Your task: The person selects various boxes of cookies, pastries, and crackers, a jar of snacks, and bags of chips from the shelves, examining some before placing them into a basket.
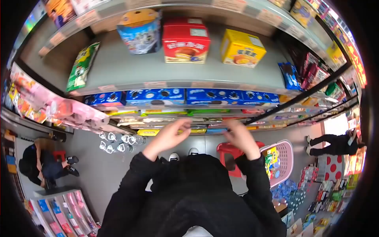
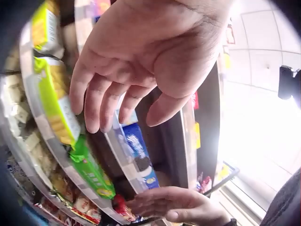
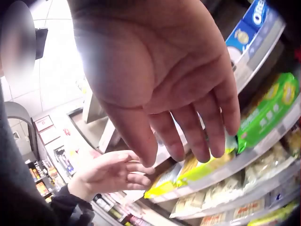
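Observation:
My left hand (image 1: 171, 134) is held out in front of the shelves, palm showing in the left wrist view, fingers loosely extended with nothing in them. Across from it, my right hand (image 1: 240, 138) is likewise empty, its relaxed fingers pointing down in the right wrist view. A gap separates the two hands, palms facing inward. Just beyond them runs a row of blue Oreo boxes (image 1: 154, 96) on a shelf. Below that row lie a green snack pack (image 3: 270, 110) and yellow-green packs (image 2: 55, 101), partly overlapped by my fingers in the wrist views.
Above stands a shelf (image 1: 138, 71) with a blue bag (image 1: 140, 33), a red box (image 1: 185, 42) and a yellow box (image 1: 242, 49). A pink basket (image 1: 290, 156) of packets sits beside a red stool (image 1: 223, 148) at right. Water jugs (image 1: 118, 139) stand on the left floor; people are at both sides.

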### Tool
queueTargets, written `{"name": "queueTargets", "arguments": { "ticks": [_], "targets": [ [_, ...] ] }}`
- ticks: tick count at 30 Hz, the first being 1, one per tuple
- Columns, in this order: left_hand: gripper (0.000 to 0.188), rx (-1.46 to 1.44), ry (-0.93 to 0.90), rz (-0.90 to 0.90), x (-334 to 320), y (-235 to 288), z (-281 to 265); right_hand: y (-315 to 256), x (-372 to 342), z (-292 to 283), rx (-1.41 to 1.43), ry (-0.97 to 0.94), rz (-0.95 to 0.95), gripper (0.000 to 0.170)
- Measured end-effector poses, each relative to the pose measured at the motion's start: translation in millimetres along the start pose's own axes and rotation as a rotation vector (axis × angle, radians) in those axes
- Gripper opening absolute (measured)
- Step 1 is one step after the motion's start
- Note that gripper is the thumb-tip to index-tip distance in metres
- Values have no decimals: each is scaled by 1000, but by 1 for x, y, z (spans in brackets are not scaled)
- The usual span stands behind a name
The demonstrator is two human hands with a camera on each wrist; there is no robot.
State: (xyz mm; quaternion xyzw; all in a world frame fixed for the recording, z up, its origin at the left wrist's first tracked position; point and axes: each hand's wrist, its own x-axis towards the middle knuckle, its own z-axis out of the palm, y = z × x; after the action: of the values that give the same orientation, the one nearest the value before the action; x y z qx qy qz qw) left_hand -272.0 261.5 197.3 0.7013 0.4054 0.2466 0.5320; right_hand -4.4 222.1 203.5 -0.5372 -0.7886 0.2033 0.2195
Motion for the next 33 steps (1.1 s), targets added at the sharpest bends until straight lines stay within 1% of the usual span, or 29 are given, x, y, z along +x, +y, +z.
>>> {"name": "queueTargets", "arguments": {
  "ticks": [1, 2, 3, 5, 7, 8, 10, 11, 12, 13, 14, 15, 16, 17, 18, 20, 21, 22, 23, 24, 25, 26, 27, 29, 30, 31, 32, 33],
  "targets": [
    [34, 56, -44, 55, 19, 14, 8, 13, 0, -15, -18, 122, 80, 35],
    [33, 111, -84, 110, 38, 25, 18, 29, 0, -29, -96, 221, 112, 36],
    [33, 111, -96, 112, 57, 31, 31, 45, -1, -42, -175, 317, 143, 36],
    [32, 394, -69, 446, 94, 42, 59, 78, -3, -63, -259, 430, 131, 39],
    [32, 467, -34, 559, 124, 57, 88, 97, -4, -82, -264, 377, 194, 46],
    [32, 468, -37, 557, 138, 62, 101, 108, -3, -87, -266, 349, 199, 48],
    [35, 603, 10, 509, 163, 68, 123, 122, 2, -91, -261, 320, 204, 49],
    [35, 608, 7, 505, 174, 68, 131, 124, 7, -91, -281, 329, 124, 49],
    [37, 680, 46, 484, 185, 64, 139, 128, 11, -92, -301, 337, 43, 49],
    [39, 751, 86, 462, 194, 59, 144, 135, 15, -92, -294, 337, 42, 49],
    [45, 742, 115, 506, 200, 52, 147, 144, 19, -89, -322, 285, 27, 50],
    [45, 750, 114, 499, 204, 50, 147, 150, 22, -87, -349, 234, 11, 51],
    [36, 752, 188, 574, 207, 47, 147, 154, 25, -86, -339, 236, 8, 51],
    [27, 752, 263, 649, 209, 45, 147, 157, 28, -86, -321, 186, 10, 51],
    [27, 759, 264, 643, 209, 43, 145, 159, 31, -86, -304, 136, 10, 52],
    [32, 703, 190, 605, 210, 41, 142, 162, 36, -88, -315, 101, 19, 52],
    [32, 706, 190, 602, 208, 44, 140, 163, 38, -90, -334, 63, 33, 53],
    [40, 706, 117, 528, 207, 47, 138, 164, 40, -91, -317, -18, 112, 52],
    [48, 704, 45, 455, 205, 50, 136, 165, 41, -91, -316, -18, 108, 52],
    [48, 706, 50, 451, 205, 49, 135, 163, 42, -92, -377, 63, -16, 51],
    [48, 713, 68, 505, 204, 47, 133, 160, 44, -93, -435, 143, -142, 49],
    [48, 718, 87, 559, 202, 46, 132, 155, 43, -97, -411, 54, -50, 51],
    [48, 720, 95, 553, 201, 45, 130, 153, 43, -99, -410, 51, -58, 51],
    [50, 640, 3, 512, 200, 43, 126, 152, 42, -102, -344, -76, 126, 52],
    [50, 641, 9, 508, 198, 44, 124, 153, 39, -101, -273, -52, 104, 53],
    [52, 627, 39, 552, 197, 44, 122, 153, 36, -101, -272, -57, 100, 53],
    [54, 612, 67, 595, 195, 44, 121, 151, 31, -101, -274, 54, 25, 52],
    [54, 610, 67, 592, 193, 45, 121, 147, 26, -103, -276, 165, -47, 51]
  ]
}}
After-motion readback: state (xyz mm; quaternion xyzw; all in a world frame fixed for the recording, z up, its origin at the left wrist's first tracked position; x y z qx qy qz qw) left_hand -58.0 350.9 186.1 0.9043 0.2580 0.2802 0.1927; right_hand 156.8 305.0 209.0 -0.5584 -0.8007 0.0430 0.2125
